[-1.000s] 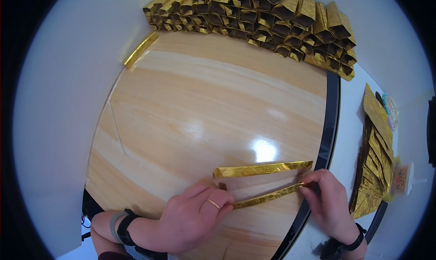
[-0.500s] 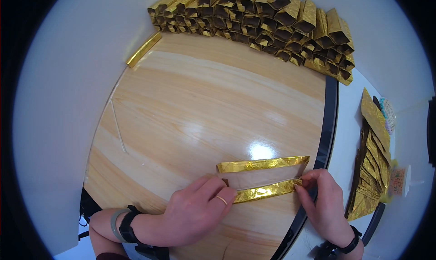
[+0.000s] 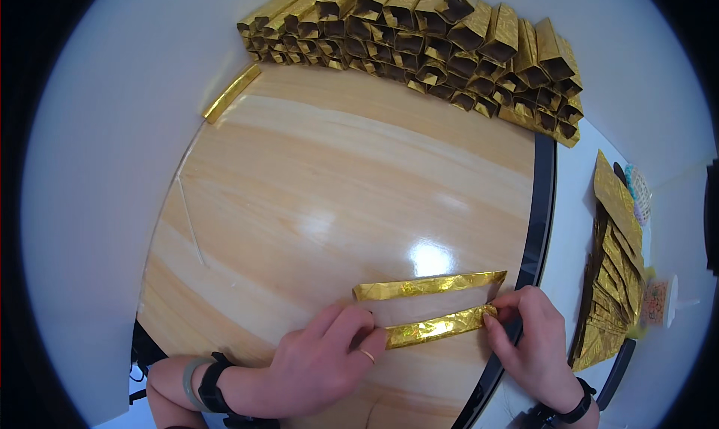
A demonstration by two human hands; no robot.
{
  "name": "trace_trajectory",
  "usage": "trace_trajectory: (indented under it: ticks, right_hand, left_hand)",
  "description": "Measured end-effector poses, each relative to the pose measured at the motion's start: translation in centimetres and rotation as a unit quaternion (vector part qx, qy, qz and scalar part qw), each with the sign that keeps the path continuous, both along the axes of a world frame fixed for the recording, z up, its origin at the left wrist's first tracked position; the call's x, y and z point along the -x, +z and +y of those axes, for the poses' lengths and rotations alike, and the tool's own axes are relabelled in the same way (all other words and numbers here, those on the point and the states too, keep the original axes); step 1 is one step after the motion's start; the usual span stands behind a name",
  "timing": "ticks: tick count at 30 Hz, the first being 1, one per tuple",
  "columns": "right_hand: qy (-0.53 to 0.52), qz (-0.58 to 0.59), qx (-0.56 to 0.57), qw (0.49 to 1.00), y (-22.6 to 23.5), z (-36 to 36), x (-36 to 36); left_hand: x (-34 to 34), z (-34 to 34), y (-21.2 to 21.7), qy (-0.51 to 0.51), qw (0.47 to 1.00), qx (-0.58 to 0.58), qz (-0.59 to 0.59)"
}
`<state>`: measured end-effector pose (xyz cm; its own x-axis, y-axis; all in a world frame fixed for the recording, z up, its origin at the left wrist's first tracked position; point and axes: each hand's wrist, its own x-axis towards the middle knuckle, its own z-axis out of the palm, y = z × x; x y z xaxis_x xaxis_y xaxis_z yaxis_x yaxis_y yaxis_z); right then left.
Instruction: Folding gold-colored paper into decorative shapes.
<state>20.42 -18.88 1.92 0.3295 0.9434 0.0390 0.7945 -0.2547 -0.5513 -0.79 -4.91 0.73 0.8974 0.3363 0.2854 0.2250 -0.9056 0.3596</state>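
Change: over the past second the near fold of the gold foil sheet [image 3: 431, 307] has rolled further up toward its far fold, and the right hand [image 3: 533, 339] has slid in from the sheet's outer corner to pinch the near fold's end.
What it means: the paper reads as partly folded, two long edges turned in and a pale strip of its plain side showing between them; the creasing appears unfinished.
Left hand [image 3: 322, 361]: flat, fingers spread, pressing the left end of the near fold against the desk [image 3: 314, 189]; a ring shows on one finger, a dark watch on the wrist.
Right hand: thumb and fingertips closed on the right end of the near fold, close to the desk's dark rim.
Sheet: at the near right of the round wooden desk, between both hands.
Far edge: a heap of folded gold tubes [image 3: 427, 39], one loose gold strip [image 3: 232, 92] left of it.
Right: a stack of flat gold sheets [image 3: 610, 279] on a white surface; small items beyond are too blurred to name.
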Motion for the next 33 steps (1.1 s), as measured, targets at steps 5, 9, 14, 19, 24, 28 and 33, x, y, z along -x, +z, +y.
trace_trajectory:
  ticks: [5,9,14,19,24,28,33]
  right_hand:
    - [-0.004,0.005,-0.002,1.000,-0.1,0.0,-0.2]
    - [-0.005,0.006,-0.006,1.000,-0.1,0.1,-0.3]
    - [-0.001,0.006,-0.009,1.000,-0.2,-0.1,-0.3]
    - [0.009,-0.032,-0.035,0.999,-0.2,-0.2,0.0]
    - [0.040,-0.102,-0.063,0.992,-0.4,-0.2,0.2]
    - [0.059,-0.139,-0.070,0.986,-0.2,-0.1,0.3]
    - [0.059,-0.140,-0.064,0.986,0.1,-0.5,0.5]
  left_hand:
    - [-0.3,0.2,-0.1,-0.037,0.997,-0.063,0.002]
    - [-0.6,0.3,-0.5,-0.058,0.995,-0.083,-0.015]
    - [-0.4,-0.1,-0.4,-0.058,0.994,-0.094,-0.003]
    - [-0.7,-0.1,0.4,-0.084,0.990,-0.112,0.003]
    - [-0.5,0.3,0.6,-0.148,0.977,-0.152,0.016]
    - [-0.7,0.6,1.1,-0.160,0.978,-0.127,0.034]
    - [0.0,0.2,0.5,-0.151,0.982,-0.104,0.047]
